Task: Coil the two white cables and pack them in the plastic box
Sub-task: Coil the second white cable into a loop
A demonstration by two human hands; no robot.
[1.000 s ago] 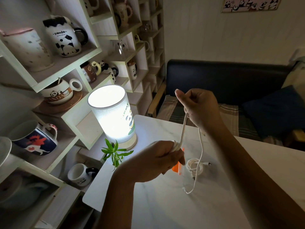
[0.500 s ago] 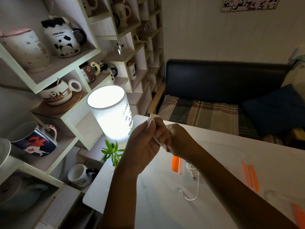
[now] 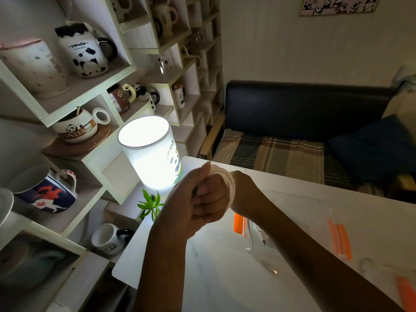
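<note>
Both hands are raised together above the white table's left part. My left hand (image 3: 186, 206) and my right hand (image 3: 213, 197) are closed on a coil of white cable (image 3: 230, 184), whose several loops arch over the knuckles. Which fingers the loops pass around is hidden. The cable's loose tail trails down to a metal plug (image 3: 274, 271) on the table. A clear plastic box (image 3: 315, 200) with orange latches (image 3: 339, 240) stands open behind my right forearm. Part of a second white cable (image 3: 258, 231) shows inside it.
A lit cylindrical lamp (image 3: 149, 154) and a small green plant (image 3: 149, 202) stand at the table's far left corner. Shelves of mugs fill the left side. A clear lid with an orange latch (image 3: 405, 291) lies at the lower right. A dark sofa is behind the table.
A second ago my right hand held the cable stretched high above my left hand. The hands have since come together, more loops are wound, and the hanging tail is shorter.
</note>
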